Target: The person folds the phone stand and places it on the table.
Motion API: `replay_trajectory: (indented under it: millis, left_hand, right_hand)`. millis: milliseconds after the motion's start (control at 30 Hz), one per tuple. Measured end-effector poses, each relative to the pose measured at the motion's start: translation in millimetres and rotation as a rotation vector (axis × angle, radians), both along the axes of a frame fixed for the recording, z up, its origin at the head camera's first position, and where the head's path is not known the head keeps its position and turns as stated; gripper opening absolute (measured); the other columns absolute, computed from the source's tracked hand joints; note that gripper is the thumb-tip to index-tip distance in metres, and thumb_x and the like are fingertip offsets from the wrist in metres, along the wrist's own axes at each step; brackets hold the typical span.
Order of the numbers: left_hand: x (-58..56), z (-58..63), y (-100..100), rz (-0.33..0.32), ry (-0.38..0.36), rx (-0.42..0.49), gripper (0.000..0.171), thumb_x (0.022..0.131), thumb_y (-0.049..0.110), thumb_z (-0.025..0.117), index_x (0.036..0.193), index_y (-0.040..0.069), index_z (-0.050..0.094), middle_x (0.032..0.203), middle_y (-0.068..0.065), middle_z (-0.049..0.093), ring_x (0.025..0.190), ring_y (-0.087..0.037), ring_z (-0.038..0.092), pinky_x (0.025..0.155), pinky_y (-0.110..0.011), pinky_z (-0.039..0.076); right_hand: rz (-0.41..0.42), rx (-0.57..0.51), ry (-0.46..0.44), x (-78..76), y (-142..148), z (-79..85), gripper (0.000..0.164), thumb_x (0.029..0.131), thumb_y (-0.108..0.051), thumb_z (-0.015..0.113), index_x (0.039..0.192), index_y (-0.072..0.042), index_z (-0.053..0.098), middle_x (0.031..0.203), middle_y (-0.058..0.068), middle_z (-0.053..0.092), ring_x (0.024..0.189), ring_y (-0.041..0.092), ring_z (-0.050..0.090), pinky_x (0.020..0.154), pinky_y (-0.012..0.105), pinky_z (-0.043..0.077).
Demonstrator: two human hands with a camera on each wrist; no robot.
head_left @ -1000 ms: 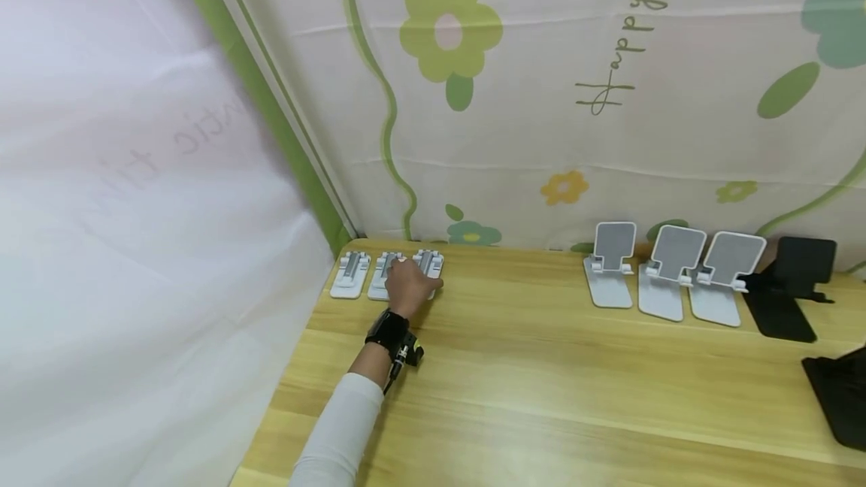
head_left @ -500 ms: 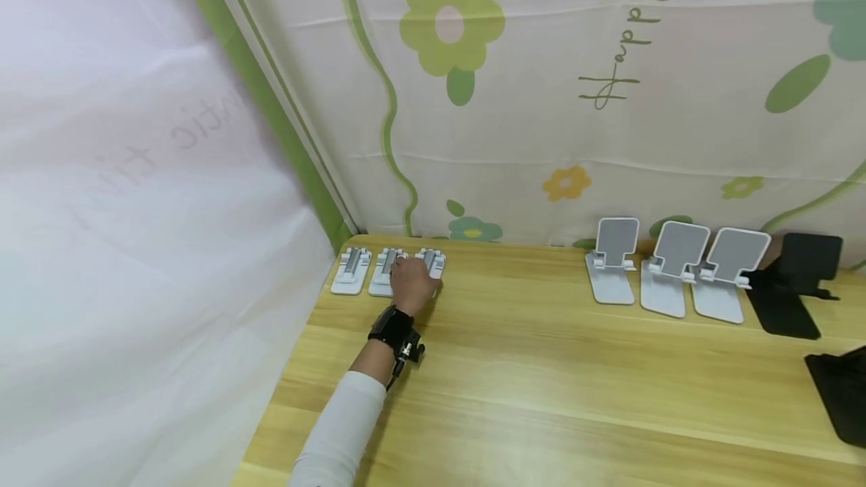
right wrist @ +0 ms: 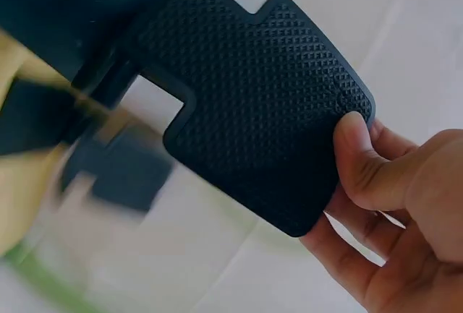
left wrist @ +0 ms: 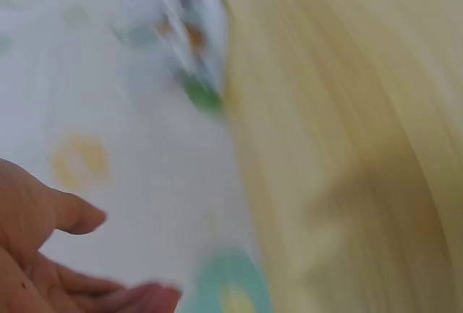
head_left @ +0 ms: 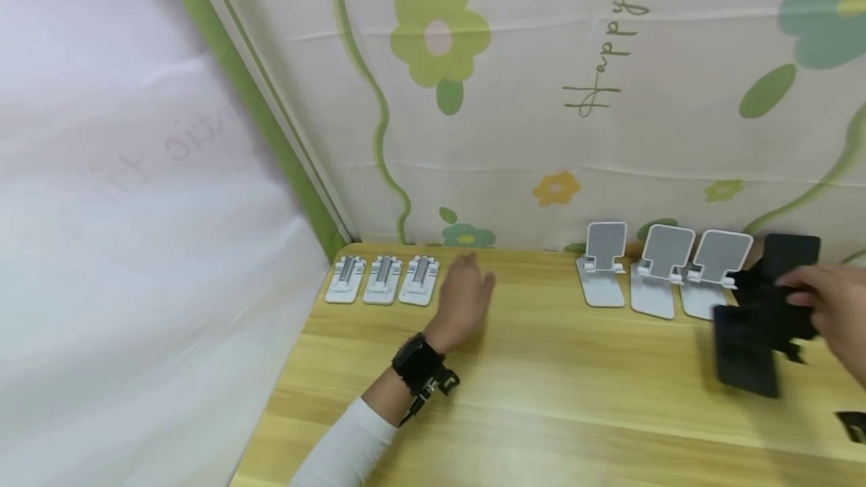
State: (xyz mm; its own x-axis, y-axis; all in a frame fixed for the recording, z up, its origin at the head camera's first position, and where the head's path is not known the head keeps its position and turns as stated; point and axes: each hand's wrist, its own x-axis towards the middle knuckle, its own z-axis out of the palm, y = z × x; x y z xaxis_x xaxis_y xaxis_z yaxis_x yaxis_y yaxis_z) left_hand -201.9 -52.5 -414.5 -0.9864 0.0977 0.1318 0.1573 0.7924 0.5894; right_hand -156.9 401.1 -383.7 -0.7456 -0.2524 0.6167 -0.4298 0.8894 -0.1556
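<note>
My right hand pinches a black phone stand by the edge of its textured plate. In the right wrist view the thumb lies on the plate's face, with fingers behind it. The stand is unfolded and overlaps another black phone stand in the head view. My left hand holds nothing; its thumb stands apart from the fingers in the left wrist view. It is just right of three folded white phone stands, which lie in a row at the table's back left corner.
Three unfolded white phone stands stand along the table's back edge, left of the black one. A printed flower curtain hangs right behind the table. A pale curtain borders the left side.
My left hand has moved right, away from the rightmost folded stand. My right hand has come into view with a black stand, and the one near the right edge has left its spot.
</note>
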Motion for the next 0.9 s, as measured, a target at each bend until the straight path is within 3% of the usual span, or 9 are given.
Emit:
replay_trajectory:
  millis: [33,100,233,333,433,567,667,800,900]
  left_hand:
    - [7.2,5.8,11.1,-0.050,-0.044,0.081,0.043,0.106,0.028,0.057,0.129,-0.008,0.061,0.130,-0.020,0.066,0.105,-0.033,0.068,0.095,-0.038,0.058]
    - [22.1,15.4,31.6,-0.145,-0.148,0.199,0.044,0.106,0.029,0.057,0.136,-0.004,0.059,0.121,-0.013,0.072,0.092,-0.024,0.071,0.084,-0.030,0.060]
    - [47.5,23.8,62.5,-0.268,-0.314,0.305,0.053,0.105,0.038,0.058,0.146,0.004,0.054,0.099,-0.002,0.075,0.075,-0.005,0.064,0.065,-0.019,0.053]
    - [58.7,24.3,74.0,-0.269,-0.362,0.365,0.047,0.105,0.033,0.059,0.142,0.004,0.056,0.077,0.003,0.066,0.058,-0.003,0.052,0.051,-0.019,0.041]
    - [59.7,22.5,74.0,-0.232,-0.361,0.447,0.037,0.105,0.017,0.059,0.137,0.000,0.058,0.067,0.002,0.055,0.048,-0.009,0.039,0.046,-0.021,0.030]
    - [54.6,19.1,63.0,-0.212,-0.355,0.494,0.032,0.101,0.006,0.062,0.132,-0.003,0.061,0.087,-0.002,0.068,0.060,-0.007,0.055,0.053,-0.019,0.040]
    - [51.5,17.7,56.7,-0.225,-0.379,0.521,0.031,0.100,0.005,0.064,0.129,-0.004,0.063,0.086,-0.005,0.067,0.074,-0.008,0.065,0.062,-0.020,0.052]
    - [48.1,20.8,51.1,-0.225,-0.419,0.602,0.028,0.099,0.002,0.064,0.125,-0.006,0.065,0.089,-0.008,0.070,0.079,-0.013,0.069,0.072,-0.028,0.061]
    - [46.1,28.6,47.2,-0.225,-0.473,0.684,0.021,0.097,0.001,0.063,0.116,-0.006,0.070,0.104,-0.010,0.073,0.082,-0.016,0.071,0.078,-0.037,0.063]
  right_hand:
    - [-0.046,0.036,0.044,4.8,-22.0,10.1,0.031,0.065,0.036,0.059,0.081,0.010,0.062,0.073,0.025,0.061,0.063,0.020,0.057,0.054,0.026,0.038]
    - [-0.033,0.063,0.078,12.2,-55.3,23.5,0.029,0.069,0.029,0.064,0.089,0.007,0.066,0.079,0.022,0.065,0.071,0.040,0.061,0.054,0.036,0.043]
    - [0.056,0.037,0.130,19.9,-106.3,35.2,0.030,0.071,0.012,0.080,0.095,-0.003,0.071,0.085,0.012,0.070,0.074,0.031,0.066,0.056,0.038,0.047]
    - [0.120,-0.018,0.146,22.4,-135.8,35.8,0.021,0.079,0.005,0.082,0.096,-0.004,0.073,0.086,0.008,0.071,0.074,0.026,0.067,0.061,0.033,0.049]
    - [0.140,-0.056,0.160,24.0,-154.0,35.9,0.015,0.082,0.002,0.081,0.094,-0.003,0.073,0.085,0.007,0.071,0.073,0.024,0.067,0.063,0.030,0.049]
    - [0.131,-0.076,0.164,24.5,-166.1,36.3,0.025,0.073,0.007,0.085,0.092,-0.004,0.073,0.084,0.006,0.070,0.073,0.023,0.067,0.062,0.027,0.048]
    - [0.148,-0.092,0.143,24.6,-171.0,36.5,0.032,0.070,0.010,0.086,0.095,-0.004,0.073,0.088,0.005,0.070,0.078,0.022,0.066,0.065,0.023,0.047]
    - [0.207,-0.200,0.033,23.0,-175.4,38.0,0.042,0.075,0.007,0.085,0.112,-0.004,0.070,0.104,0.007,0.068,0.094,0.020,0.060,0.078,0.019,0.042]
    - [0.249,-0.337,-0.124,21.2,-176.3,41.6,0.061,0.080,-0.004,0.085,0.136,-0.007,0.060,0.124,0.012,0.064,0.114,0.007,0.055,0.091,0.008,0.038]
